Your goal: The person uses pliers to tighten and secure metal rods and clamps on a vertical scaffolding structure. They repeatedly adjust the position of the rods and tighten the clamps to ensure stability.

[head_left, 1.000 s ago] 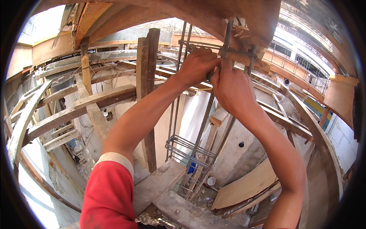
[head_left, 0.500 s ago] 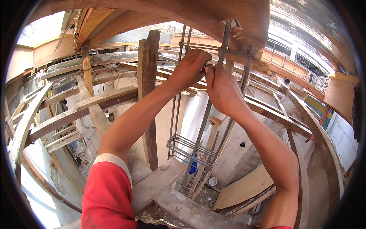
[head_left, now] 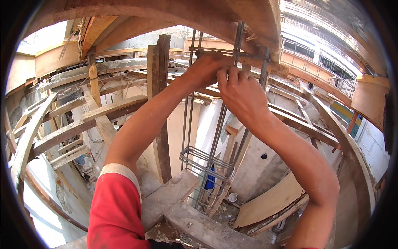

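"Where are the two hands?"

"Both are raised at the upper part of a steel bar cage (head_left: 219,128), which stands upright in front of the person. The left hand (head_left: 209,68) is just below the upper tie (head_left: 253,55), and the right hand (head_left: 242,93) is just beside it, lower and to the right, close to a vertical bar."

"Are they holding anything?"

"The fingers of the right hand are bent inward, knuckles toward the viewer. The left hand's fingertips are hidden, so one cannot tell whether either hand grips something."

"And the rest of the cage?"

"Its long bars run down between the forearms to a group of lower ties (head_left: 206,168), near some wooden planks (head_left: 170,195)."

"What surrounds it?"

"A broad wooden beam (head_left: 178,12) crosses overhead, and a wooden post (head_left: 153,74) rises left of the cage, behind the left forearm. Beneath, a white container (head_left: 233,197) sits near the cage's foot, with a blue object (head_left: 210,178) seen among the bars. A curved brown sheet (head_left: 269,201) lies to the right. The left upper arm wears a red sleeve (head_left: 116,203) with a pale cuff."
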Tool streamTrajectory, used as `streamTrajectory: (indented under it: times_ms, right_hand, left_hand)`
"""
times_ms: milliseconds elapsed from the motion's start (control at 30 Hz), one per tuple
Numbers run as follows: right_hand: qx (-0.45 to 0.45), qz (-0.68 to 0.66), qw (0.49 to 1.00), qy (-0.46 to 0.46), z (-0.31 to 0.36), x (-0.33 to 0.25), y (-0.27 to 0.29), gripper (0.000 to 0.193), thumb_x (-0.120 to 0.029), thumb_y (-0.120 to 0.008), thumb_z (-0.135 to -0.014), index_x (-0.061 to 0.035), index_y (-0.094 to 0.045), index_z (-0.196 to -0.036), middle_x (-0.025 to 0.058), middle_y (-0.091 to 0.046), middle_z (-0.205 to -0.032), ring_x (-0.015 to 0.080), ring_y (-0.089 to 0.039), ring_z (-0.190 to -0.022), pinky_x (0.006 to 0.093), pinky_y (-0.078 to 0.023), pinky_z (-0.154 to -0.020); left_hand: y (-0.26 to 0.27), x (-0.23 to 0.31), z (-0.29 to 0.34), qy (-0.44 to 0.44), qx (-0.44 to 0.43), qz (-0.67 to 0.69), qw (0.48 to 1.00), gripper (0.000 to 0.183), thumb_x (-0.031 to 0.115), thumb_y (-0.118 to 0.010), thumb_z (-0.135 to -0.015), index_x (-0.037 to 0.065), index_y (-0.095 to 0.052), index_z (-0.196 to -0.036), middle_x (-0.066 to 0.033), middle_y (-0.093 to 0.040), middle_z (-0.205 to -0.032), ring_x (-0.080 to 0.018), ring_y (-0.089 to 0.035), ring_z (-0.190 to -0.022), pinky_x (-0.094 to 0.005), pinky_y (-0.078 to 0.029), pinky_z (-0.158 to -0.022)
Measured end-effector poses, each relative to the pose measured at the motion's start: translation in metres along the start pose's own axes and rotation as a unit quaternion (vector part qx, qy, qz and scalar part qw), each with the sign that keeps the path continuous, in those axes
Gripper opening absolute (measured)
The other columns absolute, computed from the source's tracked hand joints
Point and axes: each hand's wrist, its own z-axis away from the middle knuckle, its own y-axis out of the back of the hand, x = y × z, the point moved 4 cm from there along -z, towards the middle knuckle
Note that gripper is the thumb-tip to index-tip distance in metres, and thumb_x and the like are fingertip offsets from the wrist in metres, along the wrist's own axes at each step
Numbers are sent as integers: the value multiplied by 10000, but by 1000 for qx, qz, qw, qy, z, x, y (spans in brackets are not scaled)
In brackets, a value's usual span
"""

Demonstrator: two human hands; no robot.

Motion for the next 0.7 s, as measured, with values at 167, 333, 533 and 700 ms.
streamTrajectory:
  times_ms: [167, 333, 533, 700]
  right_hand:
    - [-83, -120, 985, -96, -1, -6, 1, 230, -190, -570, -958, 22, -566, -1044, 191, -660, -863, 288, -716, -667, 386, -581, -554]
    - [-145, -476, 795, -347, -3, 13, -20, 391, -341, -465, -1073, 29, -541, -970, 135, -648, -696, 214, -609, -522, 369, -489, -490]
    - [-174, -546, 741, -351, 9, 15, -13, 378, -327, -500, -1054, 46, -557, -1029, 141, -638, -705, 191, -600, -568, 371, -473, -528]
    - [8, -341, 917, -207, 12, 14, -10, 316, -262, -587, -1006, 37, -558, -1105, 275, -697, -928, 478, -662, -693, 496, -533, -717]
  left_hand:
    - [5, 10, 25, 52, 85, 2, 995, 389, 42, -747, -721, 78, -573, -1067, -117, -621, -1057, -354, -597, -1023, -445, -505, -829]
    - [1, 12, 23, -10, 185, -46, 982, 369, 88, -768, -692, 117, -577, -1008, -54, -612, -975, -271, -584, -962, -423, -452, -842]
    - [-8, 7, 11, -60, 139, -33, 988, 246, 100, -733, -664, 118, -579, -854, -6, -594, -796, -249, -576, -831, -386, -440, -779]
    - [-11, 11, 12, -31, 139, -52, 988, 321, 108, -735, -637, 100, -554, -902, -41, -543, -842, -274, -532, -862, -398, -419, -815]
